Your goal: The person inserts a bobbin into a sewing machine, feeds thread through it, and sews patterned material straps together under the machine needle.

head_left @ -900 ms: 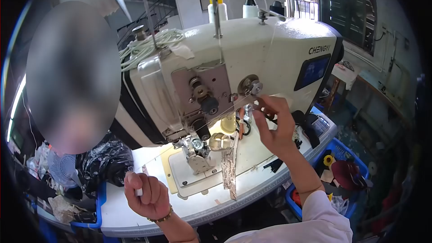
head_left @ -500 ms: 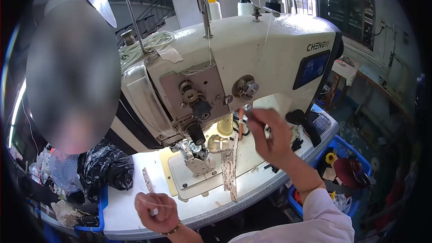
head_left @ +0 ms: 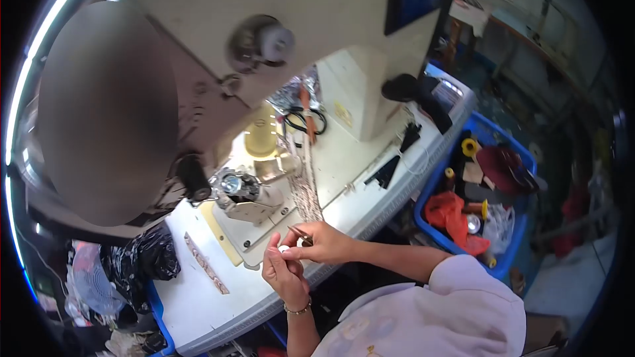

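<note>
Two hands drawn close together at the near edge of the white table [head_left: 198,314].
The left hand [head_left: 286,277] pinches a small white object [head_left: 284,248] in its fingertips; the right hand [head_left: 325,243], just to its right and overlapping it in view, is closed around a slim pointed metal tool [head_left: 300,233] (too small to tell which kind). Just beyond, a patterned strip [head_left: 305,198] lies on the sewing machine [head_left: 350,23]; a shorter strip [head_left: 206,263] lies to the left. Farther off are a yellow container [head_left: 260,137] and black-handled scissors [head_left: 320,121]. At right, a blue basket [head_left: 418,215] holds a red plastic bag [head_left: 448,215]; at far left is a black plastic bag [head_left: 159,256].
</note>
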Available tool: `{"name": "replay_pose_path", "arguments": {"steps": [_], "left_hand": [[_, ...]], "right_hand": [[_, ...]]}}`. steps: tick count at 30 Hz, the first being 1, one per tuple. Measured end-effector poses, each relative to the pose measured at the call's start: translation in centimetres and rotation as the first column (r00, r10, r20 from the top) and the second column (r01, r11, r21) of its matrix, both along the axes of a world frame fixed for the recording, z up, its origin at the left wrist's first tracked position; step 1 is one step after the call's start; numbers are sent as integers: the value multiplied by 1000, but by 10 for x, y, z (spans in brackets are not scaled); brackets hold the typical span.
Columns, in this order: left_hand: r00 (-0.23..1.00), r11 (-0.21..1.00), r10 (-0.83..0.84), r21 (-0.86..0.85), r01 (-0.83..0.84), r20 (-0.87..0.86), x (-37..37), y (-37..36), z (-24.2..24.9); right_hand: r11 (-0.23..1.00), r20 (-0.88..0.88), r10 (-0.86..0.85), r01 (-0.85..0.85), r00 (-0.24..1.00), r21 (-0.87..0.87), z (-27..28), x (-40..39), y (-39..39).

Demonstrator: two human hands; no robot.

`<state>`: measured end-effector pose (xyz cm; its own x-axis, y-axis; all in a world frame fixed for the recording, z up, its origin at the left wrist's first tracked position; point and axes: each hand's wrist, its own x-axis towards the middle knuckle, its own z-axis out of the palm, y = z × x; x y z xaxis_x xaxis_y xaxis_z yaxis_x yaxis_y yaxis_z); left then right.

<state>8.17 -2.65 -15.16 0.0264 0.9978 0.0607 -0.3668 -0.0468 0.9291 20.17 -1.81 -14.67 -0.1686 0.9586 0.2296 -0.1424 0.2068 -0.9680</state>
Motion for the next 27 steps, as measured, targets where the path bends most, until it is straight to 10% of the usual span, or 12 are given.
{"name": "replay_pose_path", "arguments": {"steps": [2, 12, 16, 20, 22, 27], "left_hand": [[1000, 1000, -4, -7, 4, -8, 1, -3, -2], [981, 952, -177, 265, 152, 76, -3, 0, -3], [952, 930, -306, 204, 305, -28, -20, 2, 2], [993, 981, -95, -163, 105, 66, -39, 14, 5], [960, 974, -12, -216, 74, 278, -44, 21, 1], [875, 969, -46, -193, 157, 482, -35, 23, 10]], "right_hand": [[953, -149, 112, -149, 982, -262, -3, 6, -3], [807, -703, -13, -407, 712, -427, 8, 20, -15], [873, -849, 0, -414, 529, -258, 19, 46, -14], [934, -733, -354, 185, 581, -305, 43, 70, -23], [801, -383, -586, 583, 714, -139, 45, 65, -16], [957, -113, -207, 178, 972, -229, 18, 9, -9]]}}
